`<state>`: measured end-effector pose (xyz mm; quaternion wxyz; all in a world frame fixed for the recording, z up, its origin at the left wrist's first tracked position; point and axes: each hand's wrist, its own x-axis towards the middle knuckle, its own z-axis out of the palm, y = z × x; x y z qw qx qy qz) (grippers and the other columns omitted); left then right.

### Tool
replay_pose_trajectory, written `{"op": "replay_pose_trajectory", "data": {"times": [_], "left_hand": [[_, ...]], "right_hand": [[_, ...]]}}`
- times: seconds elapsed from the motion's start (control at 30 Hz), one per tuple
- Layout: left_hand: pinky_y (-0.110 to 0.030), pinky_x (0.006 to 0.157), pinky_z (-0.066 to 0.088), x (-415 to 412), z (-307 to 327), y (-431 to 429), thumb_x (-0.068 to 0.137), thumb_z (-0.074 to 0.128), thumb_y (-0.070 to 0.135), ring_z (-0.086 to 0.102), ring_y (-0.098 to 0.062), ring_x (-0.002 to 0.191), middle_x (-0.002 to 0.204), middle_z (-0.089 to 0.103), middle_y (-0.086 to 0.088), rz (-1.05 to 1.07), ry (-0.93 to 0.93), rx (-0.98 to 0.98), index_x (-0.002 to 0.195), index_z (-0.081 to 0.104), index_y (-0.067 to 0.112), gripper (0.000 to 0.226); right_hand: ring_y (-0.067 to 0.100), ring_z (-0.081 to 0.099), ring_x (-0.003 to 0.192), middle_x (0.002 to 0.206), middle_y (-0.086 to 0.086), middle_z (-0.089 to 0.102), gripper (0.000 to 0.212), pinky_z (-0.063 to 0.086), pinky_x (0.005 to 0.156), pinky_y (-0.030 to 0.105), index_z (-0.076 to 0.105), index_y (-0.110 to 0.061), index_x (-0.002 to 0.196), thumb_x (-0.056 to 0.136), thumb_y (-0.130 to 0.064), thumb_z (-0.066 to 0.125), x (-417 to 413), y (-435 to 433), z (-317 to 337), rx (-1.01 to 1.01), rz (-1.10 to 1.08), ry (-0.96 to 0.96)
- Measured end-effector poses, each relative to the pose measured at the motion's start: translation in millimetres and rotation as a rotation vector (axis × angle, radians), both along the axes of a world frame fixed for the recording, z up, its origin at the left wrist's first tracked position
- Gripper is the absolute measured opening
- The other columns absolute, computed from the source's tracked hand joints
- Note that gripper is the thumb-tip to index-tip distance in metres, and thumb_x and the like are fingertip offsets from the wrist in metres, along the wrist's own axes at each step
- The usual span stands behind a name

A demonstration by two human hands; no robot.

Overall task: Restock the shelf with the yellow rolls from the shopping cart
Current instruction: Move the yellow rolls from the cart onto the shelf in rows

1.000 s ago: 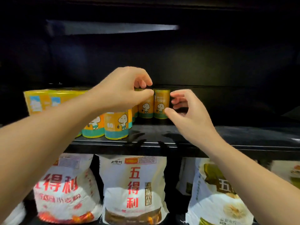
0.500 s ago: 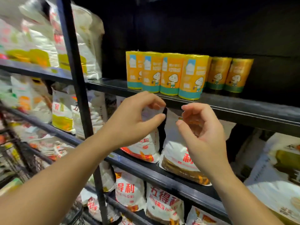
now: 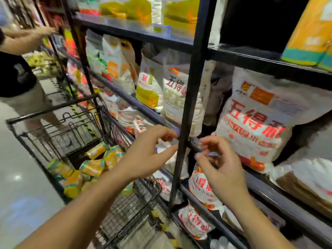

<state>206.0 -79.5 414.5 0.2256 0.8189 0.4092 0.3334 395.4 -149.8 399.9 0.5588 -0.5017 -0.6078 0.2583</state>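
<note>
A: Black wire, that's the cart point(image 3: 53, 126) on the left, standing on the pale floor point(image 3: 21, 194) just beside the shelving. Behind it, at the far left, another person point(image 3: 14, 76) in a dark top reaches an arm toward the racks.

B: And the rolls?

A: Yellow rolls point(image 3: 84, 169) with teal ends lie heaped in the cart's basket, jumbled at all angles. A few more rolls point(image 3: 309, 31) stand on the upper shelf point(image 3: 251, 62) at the far right, only partly in view.

B: What are the hands doing?

A: The left hand point(image 3: 145, 157) is raised above the cart's near corner, fingers curled, thumb and forefinger apart, nothing in it. It sits just left of the black post point(image 3: 190, 97).

B: And the other one?

A: The right hand point(image 3: 221, 168) is just right of that post, in front of a white flour bag point(image 3: 255, 123) with red characters. It's loosely curled too, fingers parted, holding nothing. Neither hand touches a roll.

B: The rest of the shelves?

A: More white bags point(image 3: 172, 94) with red or yellow print fill the rows above and below. Much of it is blurred.
</note>
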Motion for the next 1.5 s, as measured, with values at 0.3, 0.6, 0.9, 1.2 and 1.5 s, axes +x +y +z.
{"op": "replay_pose_trajectory", "data": {"times": [0.3, 0.6, 0.9, 1.2, 1.5], "left_hand": [[-0.004, 0.076, 0.037, -133.2, -108.8, 42.7, 0.090, 0.068, 0.026, 0.055, 0.003, 0.094, 0.100, 0.061, 0.010, 0.249, 0.069, -0.257, 0.109, 0.067, 0.021, 0.020], [-0.024, 0.073, 0.040, -216.9, -208.2, 62.5, 0.090, 0.066, 0.028, 0.055, -0.013, 0.091, 0.097, 0.056, 0.003, 0.578, 0.130, -0.524, 0.110, 0.063, 0.016, 0.024], [-0.025, 0.064, 0.036, -236.4, -263.4, 123.4, 0.089, 0.068, 0.024, 0.052, -0.012, 0.078, 0.086, 0.053, 0.006, 0.863, 0.067, -0.739, 0.101, 0.058, 0.019, 0.016], [-0.027, 0.065, 0.042, -252.3, -345.1, 212.8, 0.091, 0.064, 0.035, 0.057, -0.019, 0.086, 0.089, 0.056, 0.004, 1.046, -0.043, -1.031, 0.108, 0.058, 0.014, 0.027], [-0.022, 0.056, 0.049, -273.6, -421.4, 270.9, 0.091, 0.066, 0.021, 0.054, -0.009, 0.069, 0.086, 0.057, 0.004, 1.347, -0.522, -1.246, 0.127, 0.049, 0.007, 0.042]], "right_hand": [[0.014, 0.053, 0.074, 0.094, 0.008, 0.060, 0.025, 0.043, 0.063, 0.017, 0.062, -0.021, 0.099, 0.088, 0.002, 0.063, -105.8, 94.1, -92.3, -0.301, 0.150, 0.018], [-0.006, 0.055, 0.072, 0.092, 0.001, 0.059, 0.027, 0.045, 0.064, 0.011, 0.058, -0.023, 0.099, 0.089, 0.001, 0.062, -177.3, 168.6, -175.9, -0.564, 0.289, -0.092], [0.014, 0.060, 0.083, 0.095, -0.006, 0.060, 0.020, 0.045, 0.063, 0.014, 0.055, -0.026, 0.093, 0.091, -0.009, 0.065, -219.1, 278.1, -274.7, -0.788, 0.440, -0.229], [0.012, 0.059, 0.092, 0.103, -0.007, 0.059, 0.067, 0.044, 0.075, 0.033, 0.046, -0.020, 0.118, 0.062, -0.046, 0.074, -257.3, 385.5, -376.1, -1.143, 0.418, -0.274], [0.021, 0.054, 0.103, 0.128, 0.006, 0.056, 0.060, 0.046, 0.082, 0.034, 0.040, -0.016, 0.138, 0.088, -0.023, 0.072, -273.9, 429.1, -468.8, -1.363, 0.245, -0.216]]}}
